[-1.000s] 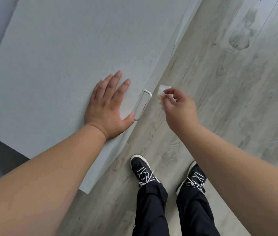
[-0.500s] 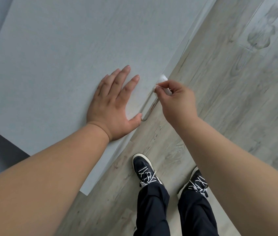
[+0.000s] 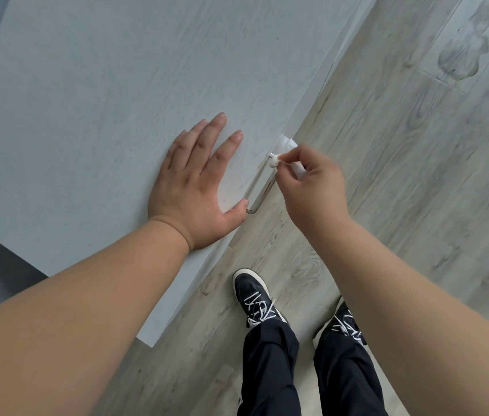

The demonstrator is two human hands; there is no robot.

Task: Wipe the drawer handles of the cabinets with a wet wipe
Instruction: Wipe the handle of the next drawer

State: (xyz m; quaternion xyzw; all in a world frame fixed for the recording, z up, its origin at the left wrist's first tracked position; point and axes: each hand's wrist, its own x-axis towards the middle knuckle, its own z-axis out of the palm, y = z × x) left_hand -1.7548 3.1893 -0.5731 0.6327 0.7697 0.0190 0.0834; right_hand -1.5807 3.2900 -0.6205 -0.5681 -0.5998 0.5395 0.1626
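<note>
Fingers (image 3: pixel 289 157) of our right hand (image 3: pixel 315 187) pinch the wet wipe (image 3: pixel 274 162) at the handle's (image 3: pixel 262 187) far end | left hand (image 3: pixel 195 187) flat, fingers straight, on cabinet (image 3: pixel 102 100) | wipe limp, light; we'd wrap it round the stiff bar

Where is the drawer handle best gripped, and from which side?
Pinch the straight bar of the drawer handle through the wet wipe, from the floor side like the right hand; it stands off the cabinet, leaving a gap.
</note>
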